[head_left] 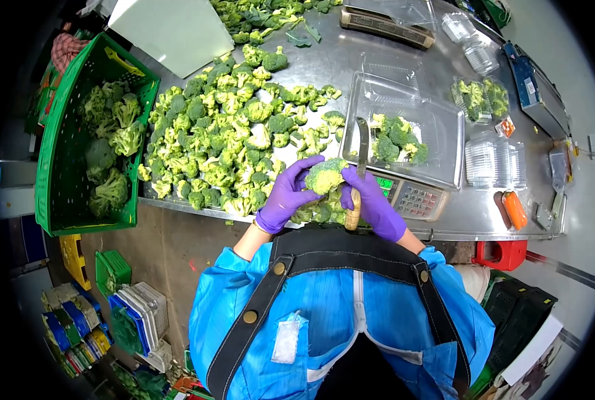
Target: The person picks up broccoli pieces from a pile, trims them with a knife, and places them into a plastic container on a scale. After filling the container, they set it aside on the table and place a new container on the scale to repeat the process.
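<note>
My left hand (288,193), in a purple glove, is closed around a broccoli floret (325,177) near the table's front edge. My right hand (375,202), gloved the same way, grips a curved knife (363,145) with a pale handle, its blade pointing away from me. The right fingertips meet the floret's right side. Left of my hands lies a large heap of cut broccoli (224,127). Beyond the right hand, a clear plastic tray (437,143) holding several florets rests on a scale (414,199) with a lit green display.
On the left stands a green crate (52,167) with large broccoli heads. A white bin (171,33) leans at the back left. To the right are clear clamshell packs (494,163), a filled broccoli pack (481,100) and an orange item (514,210). The metal table (317,63) ends just before my apron.
</note>
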Demonstrator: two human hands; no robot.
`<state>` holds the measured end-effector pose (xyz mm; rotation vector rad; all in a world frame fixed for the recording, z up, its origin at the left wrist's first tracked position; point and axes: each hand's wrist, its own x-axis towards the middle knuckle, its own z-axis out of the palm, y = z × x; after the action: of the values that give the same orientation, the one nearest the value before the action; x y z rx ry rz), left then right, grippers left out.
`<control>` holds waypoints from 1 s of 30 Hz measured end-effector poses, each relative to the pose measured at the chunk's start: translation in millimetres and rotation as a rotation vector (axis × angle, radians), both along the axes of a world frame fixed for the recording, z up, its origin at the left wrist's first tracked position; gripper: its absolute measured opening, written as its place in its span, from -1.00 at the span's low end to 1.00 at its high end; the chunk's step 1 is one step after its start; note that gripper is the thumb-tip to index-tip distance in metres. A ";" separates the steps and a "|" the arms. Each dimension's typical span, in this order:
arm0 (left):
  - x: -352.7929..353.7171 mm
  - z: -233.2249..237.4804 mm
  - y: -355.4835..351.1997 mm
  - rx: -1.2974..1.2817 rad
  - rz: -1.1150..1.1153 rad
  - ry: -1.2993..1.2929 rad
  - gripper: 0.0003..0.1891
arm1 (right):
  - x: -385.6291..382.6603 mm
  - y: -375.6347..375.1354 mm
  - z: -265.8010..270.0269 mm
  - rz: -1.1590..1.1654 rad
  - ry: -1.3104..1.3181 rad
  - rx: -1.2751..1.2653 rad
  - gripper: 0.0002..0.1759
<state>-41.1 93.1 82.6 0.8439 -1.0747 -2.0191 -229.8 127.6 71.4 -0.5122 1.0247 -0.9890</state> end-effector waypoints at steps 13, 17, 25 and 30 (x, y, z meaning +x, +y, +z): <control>-20.5 -2.8 -1.5 -0.018 -0.108 0.013 -0.30 | -16.0 6.8 20.2 0.087 0.463 -0.310 -0.40; -20.5 -0.6 -6.5 -0.033 -0.158 -0.031 -0.21 | -25.6 11.0 17.2 0.050 0.323 -0.037 -0.41; -22.8 -3.2 -1.7 -0.062 -0.145 -0.019 -0.30 | -30.5 10.5 28.5 0.100 0.527 -0.212 -0.43; -22.1 -12.4 -2.1 -0.048 -0.147 0.042 -0.36 | -24.4 9.6 33.9 0.145 0.722 -0.415 -0.42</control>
<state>-63.1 91.0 70.2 0.7134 -1.1872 -2.1133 -254.2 137.3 105.3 -1.3337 1.3923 -0.9012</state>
